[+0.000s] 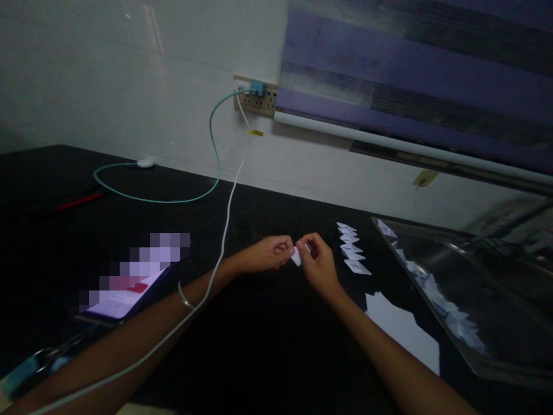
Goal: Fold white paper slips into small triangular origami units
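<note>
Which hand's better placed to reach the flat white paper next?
Likely the right hand: it's nearer the flat white paper, which lies to the right. The left hand is farther across; both pinch a small white paper piece.

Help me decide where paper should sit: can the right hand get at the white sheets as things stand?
Probably yes: the white sheets lie by the right forearm, with no visible barrier. The right hand, though, is pinching a small paper piece together with the left hand, so might need to let go.
</note>
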The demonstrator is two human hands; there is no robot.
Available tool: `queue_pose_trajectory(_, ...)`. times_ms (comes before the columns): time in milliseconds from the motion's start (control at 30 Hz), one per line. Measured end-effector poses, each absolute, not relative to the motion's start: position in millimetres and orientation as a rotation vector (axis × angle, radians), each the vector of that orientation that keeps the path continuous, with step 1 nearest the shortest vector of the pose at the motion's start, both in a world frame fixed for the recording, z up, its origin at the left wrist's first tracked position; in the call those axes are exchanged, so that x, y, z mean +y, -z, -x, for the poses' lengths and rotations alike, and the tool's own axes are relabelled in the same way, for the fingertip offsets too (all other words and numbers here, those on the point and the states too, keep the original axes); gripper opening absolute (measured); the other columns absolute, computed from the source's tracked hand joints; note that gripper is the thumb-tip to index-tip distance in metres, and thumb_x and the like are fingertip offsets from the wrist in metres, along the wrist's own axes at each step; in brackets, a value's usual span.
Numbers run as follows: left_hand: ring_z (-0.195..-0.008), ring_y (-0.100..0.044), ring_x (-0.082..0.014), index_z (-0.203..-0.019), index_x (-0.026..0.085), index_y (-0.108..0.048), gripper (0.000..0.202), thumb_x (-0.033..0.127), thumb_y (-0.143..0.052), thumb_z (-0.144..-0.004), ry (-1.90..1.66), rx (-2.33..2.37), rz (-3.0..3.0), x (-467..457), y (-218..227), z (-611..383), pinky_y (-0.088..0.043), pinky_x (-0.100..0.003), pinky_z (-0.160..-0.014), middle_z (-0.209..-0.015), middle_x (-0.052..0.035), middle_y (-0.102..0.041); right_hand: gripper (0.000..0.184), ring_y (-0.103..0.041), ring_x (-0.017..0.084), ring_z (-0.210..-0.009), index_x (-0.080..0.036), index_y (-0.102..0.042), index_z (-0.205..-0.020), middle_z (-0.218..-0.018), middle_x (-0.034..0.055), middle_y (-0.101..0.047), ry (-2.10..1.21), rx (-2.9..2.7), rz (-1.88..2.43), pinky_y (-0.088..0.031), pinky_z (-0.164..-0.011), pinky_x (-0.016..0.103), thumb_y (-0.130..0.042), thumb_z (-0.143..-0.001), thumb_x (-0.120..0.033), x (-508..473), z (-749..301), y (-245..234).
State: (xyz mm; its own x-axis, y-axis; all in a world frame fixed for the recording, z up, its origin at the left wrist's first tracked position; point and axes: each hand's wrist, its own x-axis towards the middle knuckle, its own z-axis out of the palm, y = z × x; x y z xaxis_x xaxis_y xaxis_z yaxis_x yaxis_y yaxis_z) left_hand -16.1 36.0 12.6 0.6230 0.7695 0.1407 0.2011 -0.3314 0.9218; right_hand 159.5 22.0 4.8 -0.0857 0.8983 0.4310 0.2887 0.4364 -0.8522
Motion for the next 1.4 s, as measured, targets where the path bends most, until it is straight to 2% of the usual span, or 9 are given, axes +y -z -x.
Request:
queue_pose_trajectory(500,-0.058,-0.050,-0.0086,-0.079,0.016,-0.051,0.036,0.046,-0.043,-0.096,-0.745,0.707,-1.891,40,-11,20,-0.038,-0.021,-0.057,-0.067,0.0012,-0.054,0.011,-0.054,0.016,-0.072,-0.021,-0.052,-0.086,-0.079,0.0004,-0.055,-0.760,-1.563,1.028,-0.042,-0.062,0.027,-0.060,-0.087,-0.030,24,-160,2)
queue_pose_trajectory(700,-0.056,-0.051,-0.0088,-0.079,0.016,-0.051,0.033,0.046,-0.051,-0.093,-0.732,0.735,-1.805,40,-10,19,-0.038,-0.021,-0.056,-0.064,0.0025,-0.054,0.029,-0.049,0.012,-0.060,-0.024,-0.040,-0.085,-0.069,-0.0059,-0.045,-0.835,-1.415,0.998,-0.040,-0.056,0.024,-0.068,-0.078,-0.028,25,-156,-1)
queue_pose_trajectory(867,-0.057,-0.049,-0.0088,-0.073,0.015,-0.053,0.039,0.047,-0.046,-0.095,-0.680,0.712,-1.871,40,-10,20,-0.037,-0.021,-0.056,-0.064,0.0010,-0.055,0.037,-0.048,0.011,-0.055,-0.025,-0.036,-0.081,-0.064,-0.0076,-0.046,-0.940,-1.347,0.955,-0.037,-0.050,0.023,-0.072,-0.074,-0.031,26,-156,-3)
queue_pose_trajectory(1067,-0.052,-0.046,-0.0084,-0.069,0.016,-0.050,0.041,0.048,-0.045,-0.094,-0.762,0.798,-1.882,36,-16,18,-0.034,-0.021,-0.053,-0.058,0.0029,-0.050,0.037,-0.054,0.013,-0.055,-0.025,-0.041,-0.087,-0.067,-0.0049,-0.058,-1.084,-1.363,0.980,-0.041,-0.050,0.024,-0.073,-0.074,-0.039,24,-156,-5)
queue_pose_trajectory(1400,-0.051,-0.049,-0.0082,-0.070,0.015,-0.052,0.044,0.054,-0.049,-0.091,-0.788,0.681,-1.812,43,-13,22,-0.038,-0.021,-0.054,-0.057,0.0027,-0.053,0.038,-0.059,0.013,-0.055,-0.022,-0.050,-0.088,-0.067,-0.0034,-0.064,-1.190,-1.343,0.949,-0.045,-0.051,0.023,-0.079,-0.069,-0.037,24,-158,-8)
